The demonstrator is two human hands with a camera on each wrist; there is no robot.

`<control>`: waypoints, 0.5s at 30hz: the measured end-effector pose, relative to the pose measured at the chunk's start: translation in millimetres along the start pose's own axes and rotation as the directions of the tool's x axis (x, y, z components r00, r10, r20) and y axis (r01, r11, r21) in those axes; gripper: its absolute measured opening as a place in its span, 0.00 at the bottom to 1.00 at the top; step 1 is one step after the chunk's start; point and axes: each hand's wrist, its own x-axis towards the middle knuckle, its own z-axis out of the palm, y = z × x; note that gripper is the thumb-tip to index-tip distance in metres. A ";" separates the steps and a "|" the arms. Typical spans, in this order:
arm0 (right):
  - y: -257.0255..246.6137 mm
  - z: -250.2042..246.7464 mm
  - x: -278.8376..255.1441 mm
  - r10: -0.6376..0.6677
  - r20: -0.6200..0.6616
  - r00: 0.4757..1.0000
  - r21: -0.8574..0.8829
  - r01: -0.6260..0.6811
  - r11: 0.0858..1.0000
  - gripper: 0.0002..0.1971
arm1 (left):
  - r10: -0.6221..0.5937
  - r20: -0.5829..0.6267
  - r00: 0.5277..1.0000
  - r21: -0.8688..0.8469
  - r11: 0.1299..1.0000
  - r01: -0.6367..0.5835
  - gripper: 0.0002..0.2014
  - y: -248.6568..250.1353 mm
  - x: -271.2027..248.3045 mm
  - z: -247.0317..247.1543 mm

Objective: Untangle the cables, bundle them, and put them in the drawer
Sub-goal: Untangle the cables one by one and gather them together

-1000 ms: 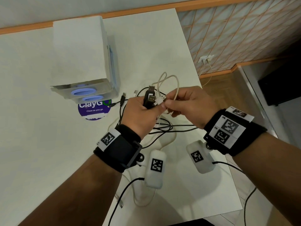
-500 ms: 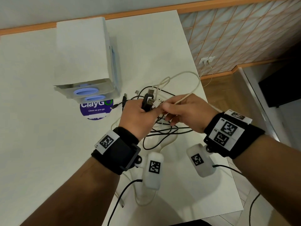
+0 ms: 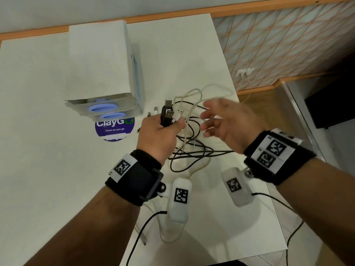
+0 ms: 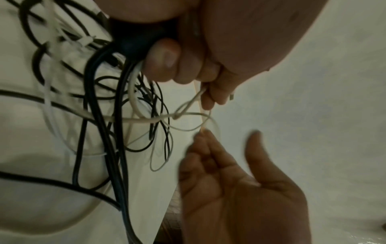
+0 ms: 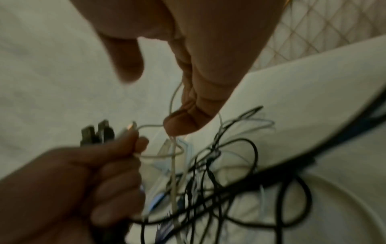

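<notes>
My left hand [image 3: 169, 127] grips a bunch of USB plugs [image 3: 168, 114], black and white, held upright above the white table [image 3: 38, 143]. From the fist hang tangled black cables [image 3: 194, 152] and a thin white cable [image 3: 194, 93] that loops toward the table's right edge. My right hand [image 3: 209, 120] hovers just right of the plugs, blurred, fingers spread and holding nothing. In the left wrist view the black cables [image 4: 98, 148] drop from my left hand [image 4: 167, 62]. In the right wrist view the white cable [image 5: 173, 165] runs past my right hand's fingers [image 5: 188, 120], thumb apart. The white drawer unit [image 3: 99, 60] stands behind, left.
A round purple sticker [image 3: 114, 129] lies in front of the drawer unit, whose blue handles [image 3: 104, 108] face me. The table's right edge [image 3: 233, 87] is close to the cable loops, with wooden floor and a wall socket [image 3: 245, 71] beyond.
My right hand let go of the white cable it was pinching and opened, moving slightly right. The white loop has spread wider. My left hand keeps its grip on the plugs.
</notes>
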 end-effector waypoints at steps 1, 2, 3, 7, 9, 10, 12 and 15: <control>9.2 2.1 -1.7 -0.004 0.052 0.999 -0.132 0.011 0.991 0.11 | -0.001 0.008 1.000 -0.005 1.000 0.001 0.10 0.5 -0.4 0.5; 17.3 5.2 -2.2 -0.028 0.082 0.996 -0.291 0.050 0.955 0.12 | 0.002 0.014 1.000 -0.008 1.000 -0.002 0.10 0.4 -0.5 0.9; 23.6 9.7 -2.0 -0.050 0.092 0.995 -0.412 0.084 0.907 0.11 | 0.006 0.019 1.000 -0.007 1.000 -0.006 0.11 -0.2 -0.4 0.8; 31.2 23.2 3.9 -0.069 -0.047 0.997 -0.481 0.038 0.876 0.05 | -0.015 0.038 0.999 -0.034 0.999 0.017 0.11 -1.4 -1.0 -0.3; 34.4 23.5 11.9 -0.090 -0.159 0.983 -0.512 -0.004 0.859 0.06 | -0.029 0.050 0.998 -0.051 0.998 0.032 0.11 -1.6 -2.0 -0.7; 35.6 22.7 15.2 -0.102 -0.207 0.973 -0.536 -0.026 0.844 0.09 | -0.032 0.056 0.998 -0.056 0.998 0.036 0.10 -1.9 -2.5 -0.9; 36.9 20.1 18.8 -0.139 -0.233 0.963 -0.612 -0.034 0.790 0.13 | -0.036 0.064 0.997 -0.066 0.997 0.040 0.09 -1.8 -3.7 -0.7; 33.0 20.6 12.6 -0.290 -0.100 0.952 -0.776 0.108 0.621 0.18 | -0.037 0.067 0.997 -0.068 0.997 0.042 0.09 -1.4 -4.1 -0.8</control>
